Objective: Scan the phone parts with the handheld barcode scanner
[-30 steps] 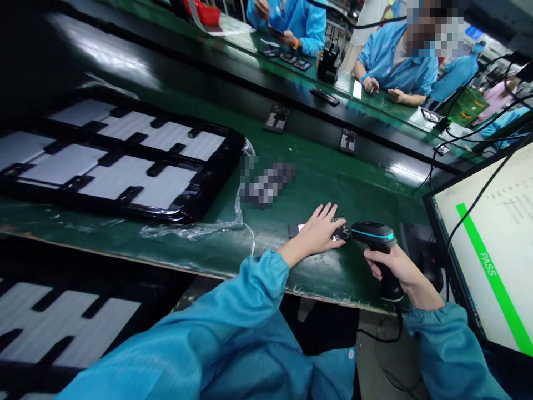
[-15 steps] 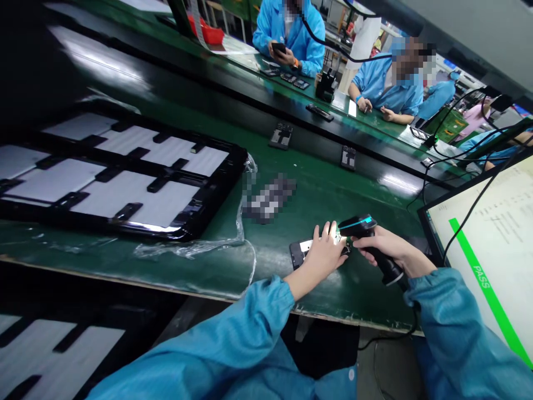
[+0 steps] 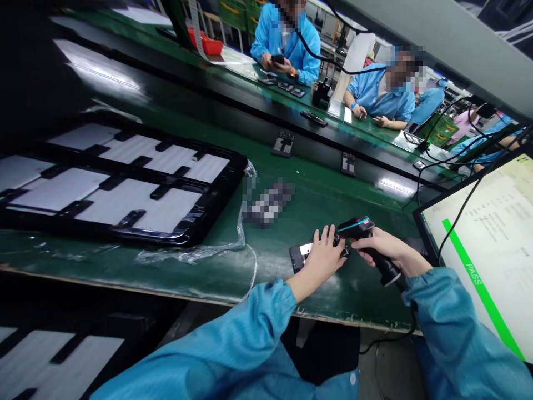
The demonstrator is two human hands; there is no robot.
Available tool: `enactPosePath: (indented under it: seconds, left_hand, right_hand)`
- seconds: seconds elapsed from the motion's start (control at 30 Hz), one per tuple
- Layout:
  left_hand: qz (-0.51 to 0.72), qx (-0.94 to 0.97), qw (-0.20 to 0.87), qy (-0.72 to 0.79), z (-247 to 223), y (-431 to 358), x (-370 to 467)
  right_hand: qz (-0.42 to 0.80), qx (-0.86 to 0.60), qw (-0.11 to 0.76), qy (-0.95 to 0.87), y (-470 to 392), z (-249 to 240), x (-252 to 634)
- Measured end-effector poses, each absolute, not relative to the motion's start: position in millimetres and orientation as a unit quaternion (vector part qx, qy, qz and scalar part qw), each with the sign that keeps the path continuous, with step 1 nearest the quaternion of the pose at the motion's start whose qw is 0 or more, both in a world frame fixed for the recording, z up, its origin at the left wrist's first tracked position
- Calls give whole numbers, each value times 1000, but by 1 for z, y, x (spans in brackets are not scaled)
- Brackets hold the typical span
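In the head view, the left hand (image 3: pixel 322 256) lies flat, fingers spread, on a small dark phone board with a white label (image 3: pixel 300 254) that rests on the green desk (image 3: pixel 333 194) near its front edge. The right hand (image 3: pixel 385 247) has its grip clamped on the handle of a black barcode scanner with a teal stripe (image 3: pixel 358 226), whose head sits just beside the left fingertips, over the board. To the left, a black tray holding white panels (image 3: pixel 125 183) lies on crumpled clear plastic wrap (image 3: pixel 200 253). At right stands a monitor with a green PASS bar (image 3: pixel 487 261), cables crossing it. Beyond, two loose boards (image 3: pixel 283 145) lie on the desk, and people in blue coats (image 3: pixel 287 41) sit opposite.
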State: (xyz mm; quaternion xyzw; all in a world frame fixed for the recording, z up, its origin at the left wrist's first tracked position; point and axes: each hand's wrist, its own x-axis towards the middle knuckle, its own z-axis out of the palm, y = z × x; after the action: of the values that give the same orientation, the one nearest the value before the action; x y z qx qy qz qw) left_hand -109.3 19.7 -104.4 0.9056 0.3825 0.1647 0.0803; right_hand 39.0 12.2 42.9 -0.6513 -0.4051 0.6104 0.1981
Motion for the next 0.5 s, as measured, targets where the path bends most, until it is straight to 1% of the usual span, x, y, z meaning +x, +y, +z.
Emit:
enactPosePath:
  seconds: [0.07,0.13,0.27,0.33,0.37,0.43,0.5]
  left_hand:
    - [154,905,89,387,-102,20,-111]
    - [136,912,119,368,-96,29,-119]
    - [59,949,239,197,-81,81,-146]
    - [16,956,272,107,-78,110,-154]
    - [8,958,276,73,-77,122,-155]
    - [29,964,262,30,-77,136,-151]
    - [81,971,221,42,-76,134,-141]
  right_hand:
    - [610,-651,208,-402,12,43,42]
    - [600,-656,231,-396,7,39,47]
    - [542,-688,320,-362,-28,14,51]
    - [524,-692,373,-328,-50,-6,47]
    - [524,-685,406,-303,-60,-16,44]
    - [541,-640,490,-238,-73,-33,41]
    - [559,-593,544,-199,-79,-43,42]
